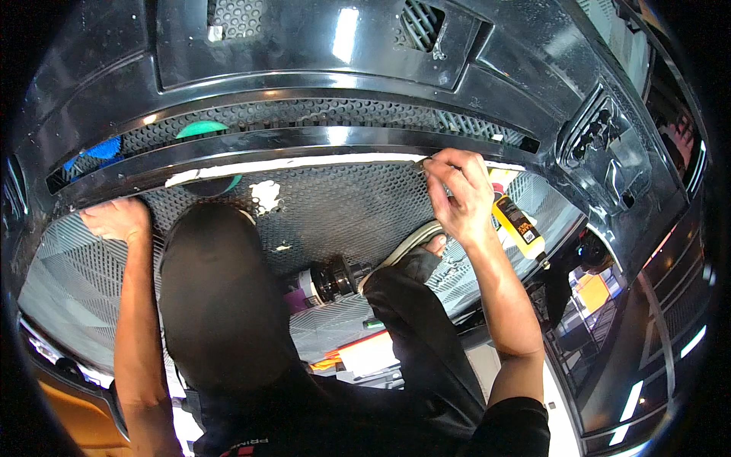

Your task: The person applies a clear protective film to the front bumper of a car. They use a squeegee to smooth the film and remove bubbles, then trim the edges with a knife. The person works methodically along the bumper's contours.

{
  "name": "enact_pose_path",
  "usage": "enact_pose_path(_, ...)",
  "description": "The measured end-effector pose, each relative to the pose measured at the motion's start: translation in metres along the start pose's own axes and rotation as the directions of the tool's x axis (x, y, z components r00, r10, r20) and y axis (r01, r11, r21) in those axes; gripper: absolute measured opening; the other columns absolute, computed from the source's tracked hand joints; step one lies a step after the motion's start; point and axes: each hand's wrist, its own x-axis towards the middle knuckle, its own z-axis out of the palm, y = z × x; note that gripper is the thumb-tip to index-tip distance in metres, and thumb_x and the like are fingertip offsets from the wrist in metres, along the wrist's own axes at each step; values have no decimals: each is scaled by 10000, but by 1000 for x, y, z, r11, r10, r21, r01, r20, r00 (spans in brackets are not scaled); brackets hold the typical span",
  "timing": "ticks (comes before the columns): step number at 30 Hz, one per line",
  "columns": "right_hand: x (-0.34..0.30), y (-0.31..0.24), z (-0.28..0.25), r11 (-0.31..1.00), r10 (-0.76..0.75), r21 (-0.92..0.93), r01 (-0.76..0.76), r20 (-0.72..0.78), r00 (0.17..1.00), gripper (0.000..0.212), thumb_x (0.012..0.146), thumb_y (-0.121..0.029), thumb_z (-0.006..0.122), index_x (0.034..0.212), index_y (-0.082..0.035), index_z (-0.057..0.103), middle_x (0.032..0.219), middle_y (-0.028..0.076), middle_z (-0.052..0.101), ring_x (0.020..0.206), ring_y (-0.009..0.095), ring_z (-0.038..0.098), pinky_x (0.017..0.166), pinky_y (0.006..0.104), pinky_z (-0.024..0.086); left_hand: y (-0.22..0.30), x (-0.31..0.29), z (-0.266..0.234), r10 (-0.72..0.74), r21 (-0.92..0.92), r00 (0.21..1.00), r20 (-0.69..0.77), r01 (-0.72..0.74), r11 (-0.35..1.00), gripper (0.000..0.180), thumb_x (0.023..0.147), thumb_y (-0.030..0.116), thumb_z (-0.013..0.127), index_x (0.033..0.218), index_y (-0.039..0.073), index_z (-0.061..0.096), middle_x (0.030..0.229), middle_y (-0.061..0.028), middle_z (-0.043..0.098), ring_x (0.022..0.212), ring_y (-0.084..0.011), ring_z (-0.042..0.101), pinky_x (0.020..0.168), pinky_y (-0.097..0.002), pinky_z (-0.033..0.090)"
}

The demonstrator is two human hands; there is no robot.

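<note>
Head camera: nearest my lens is the wearer's black shirt [343,423], with pale lettering and a small reddish mark. I see the right hand [461,194], fingers bent inward, thumb and forefinger close together at a white strip [297,163]; I cannot tell whether they pinch anything. The strip runs along the lower edge of a black panel [259,142]. At that edge, beyond the strip's left end, the left hand [118,218] is partly curled; its fingertips are hidden, so I cannot tell its hold. Right of the right wrist I make out a yellow-and-black bottle [521,228] with printing on its label. Farther down, on a textured mat [343,206], lies a dark cylinder [327,280], its purple-and-white label too small for me to read.
</note>
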Motion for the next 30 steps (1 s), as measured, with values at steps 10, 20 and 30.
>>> enact_pose_path(10,9,8,-12,997,7,80,-17,124,992,328,743,84,818,1040,-51,787,1073,90,723,979,289,693,853,397,574,-19,27,-85,51,-665,844,534,383,641,435,1078,226,628,1400,-67,626,1450,-229,638,1363,-344,580,1182,-467,419)
enact_pose_path(20,18,8,-19,990,-9,139,-21,213,977,291,775,55,828,1049,-35,790,1099,104,732,981,298,697,865,404,567,179,-55,-321,609,-703,422,671,624,342,233,1052,163,656,1208,-2,707,1140,-103,714,1017,-168,679,913,-308,534)
enact_pose_path(30,22,19,-20,971,11,227,-76,273,962,270,808,20,831,1065,-61,816,1076,91,728,974,306,688,866,410,564,315,-163,-281,571,221,-221,791,973,71,698,1042,519,647,1428,-52,535,1335,-239,664,1259,-338,662,1097,-493,496)
